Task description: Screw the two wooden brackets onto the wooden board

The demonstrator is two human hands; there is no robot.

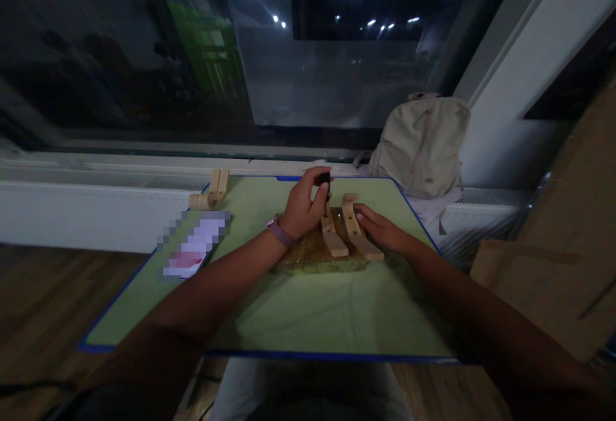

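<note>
My left hand point(304, 203), with a band on its wrist, is closed round the black handle of what looks like a screwdriver point(326, 179). The tool stands nearly upright, its thin shaft reaching down to a hole in a curved wooden piece point(335, 242). To the right lies a second curved wooden piece point(362, 240) with dark holes along it. My right hand point(378, 225) has its fingers against the right edge of that second piece, seemingly gripping it. Both pieces rest on a glossy brown slab point(305, 251), partly covered by my left forearm.
The slab sits on a pale green table point(337, 318) with blue edging. More wooden pieces point(214, 190) stand at the back left corner, near a blurred-out paper or phone-like item point(197, 248). A beige backpack point(423, 145) leans at the window; cardboard point(543, 248) stands at right.
</note>
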